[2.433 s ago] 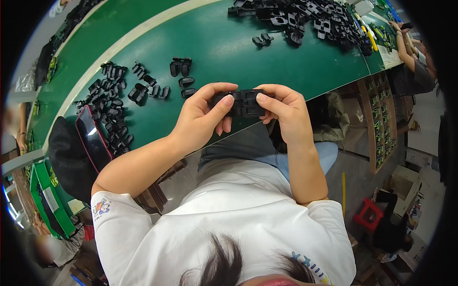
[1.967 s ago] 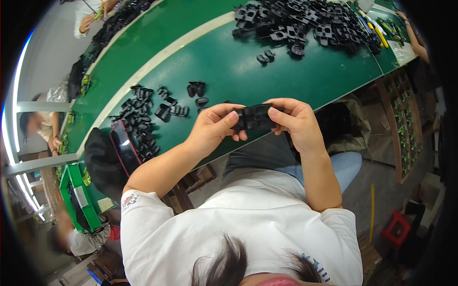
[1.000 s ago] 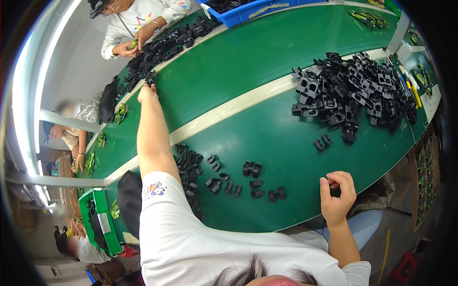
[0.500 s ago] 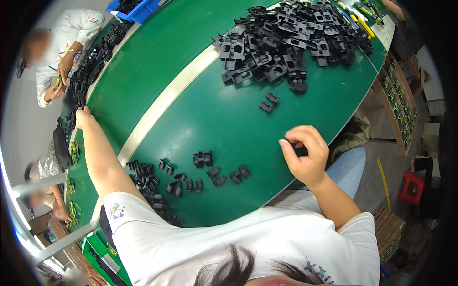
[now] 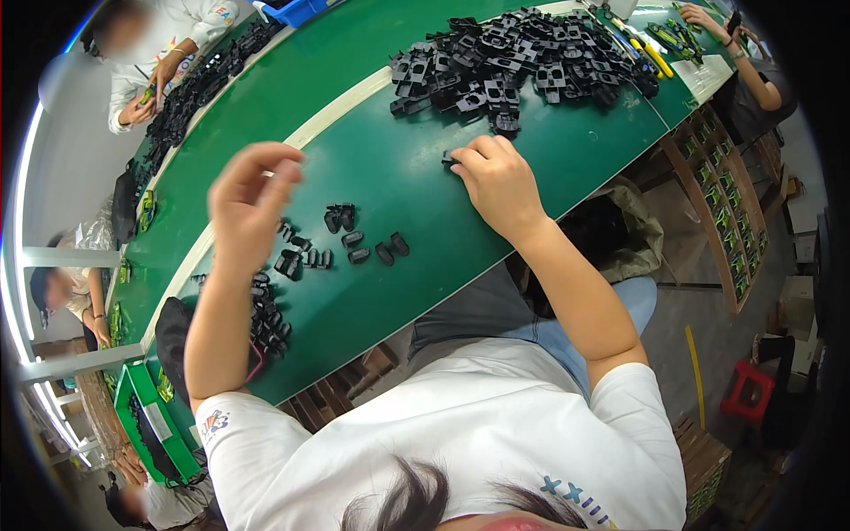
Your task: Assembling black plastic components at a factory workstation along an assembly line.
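Seen from above the person's head, a long green counter [image 5: 390, 177] with a pale stripe along its middle curves across the view. The right hand [image 5: 498, 181] rests low on the green surface, its fingers curled and pinching a small black moulded plastic part [image 5: 449, 159] at the near edge of a large heap of black plastic parts [image 5: 518, 62]; the part lies on the counter, touching the fingertips and just short of the heap. The left hand [image 5: 251, 205] is raised above the counter, its fingers loosely spread and bent, holding nothing that can be seen. Below it lies a small scatter of black plastic pieces [image 5: 350, 243], and further left a dense cluster of black pieces [image 5: 266, 319] beside a dark pouch. At the far left, another person's hands [image 5: 150, 97] work over a separate row of black parts. A hand of a third person [image 5: 695, 13] shows at the top right. Judging from this, the pick goes best if the right fingertips close firmly on the single part and draw it clear of the heap, so that neighbouring parts do not snag or drag along.
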Demonstrator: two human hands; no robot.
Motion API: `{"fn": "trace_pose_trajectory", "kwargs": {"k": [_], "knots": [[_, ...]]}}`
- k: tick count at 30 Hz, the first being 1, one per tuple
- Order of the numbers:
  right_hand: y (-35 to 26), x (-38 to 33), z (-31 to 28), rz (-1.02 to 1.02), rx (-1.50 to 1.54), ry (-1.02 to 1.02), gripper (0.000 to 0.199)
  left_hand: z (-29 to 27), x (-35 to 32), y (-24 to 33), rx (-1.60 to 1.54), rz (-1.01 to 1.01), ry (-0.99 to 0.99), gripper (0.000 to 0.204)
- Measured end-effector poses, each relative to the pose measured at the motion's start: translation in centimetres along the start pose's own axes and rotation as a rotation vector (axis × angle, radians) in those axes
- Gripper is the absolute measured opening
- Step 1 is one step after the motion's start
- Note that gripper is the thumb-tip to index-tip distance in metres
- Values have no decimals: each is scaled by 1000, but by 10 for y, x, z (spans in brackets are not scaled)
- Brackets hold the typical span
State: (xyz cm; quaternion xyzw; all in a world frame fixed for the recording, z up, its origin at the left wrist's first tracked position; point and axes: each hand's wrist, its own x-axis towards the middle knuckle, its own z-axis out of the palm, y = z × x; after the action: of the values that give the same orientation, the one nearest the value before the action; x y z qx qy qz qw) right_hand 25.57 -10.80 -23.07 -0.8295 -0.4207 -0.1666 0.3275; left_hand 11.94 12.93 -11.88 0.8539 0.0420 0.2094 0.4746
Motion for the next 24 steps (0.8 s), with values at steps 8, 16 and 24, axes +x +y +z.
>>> {"fn": "trace_pose_trajectory", "kwargs": {"k": [8,16,24], "knots": [[-4,-32,-22,315,551,229,10,101,60,-45,504,304,-82,29],[-4,-37,-19,309,469,347,9,165,126,-21,947,-49,-108,47],[-7,-36,-21,324,542,361,10,96,102,-23,391,-54,55,37]]}}
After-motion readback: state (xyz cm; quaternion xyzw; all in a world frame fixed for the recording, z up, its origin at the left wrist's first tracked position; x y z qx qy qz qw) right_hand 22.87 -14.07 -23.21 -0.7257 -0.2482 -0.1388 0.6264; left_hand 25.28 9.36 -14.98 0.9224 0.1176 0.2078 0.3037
